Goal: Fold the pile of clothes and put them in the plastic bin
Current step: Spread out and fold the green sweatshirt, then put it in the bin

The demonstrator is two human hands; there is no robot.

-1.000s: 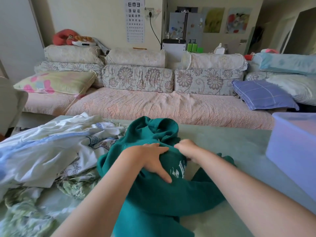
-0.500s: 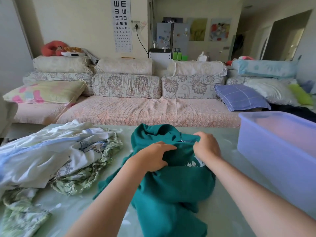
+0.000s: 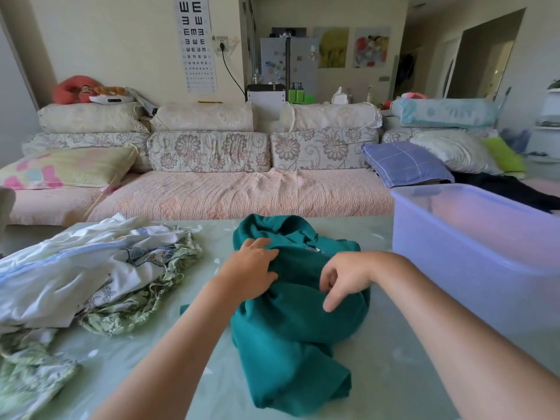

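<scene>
Right hand (image 3: 342,277) let go of the teal hoodie (image 3: 291,328) and pulled back. Left hand (image 3: 251,268) flattened onto it.

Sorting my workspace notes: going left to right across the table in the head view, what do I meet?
pile of unfolded clothes → teal garment → plastic bin

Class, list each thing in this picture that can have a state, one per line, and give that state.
teal garment, bunched on the table, not folded.
pile of clothes, unfolded heap, left of the garment.
plastic bin, lid off, no clothes seen inside.
left hand, fingers straight, resting on the teal garment.
right hand, fingers loosely curled over the garment, no grip visible.
</scene>
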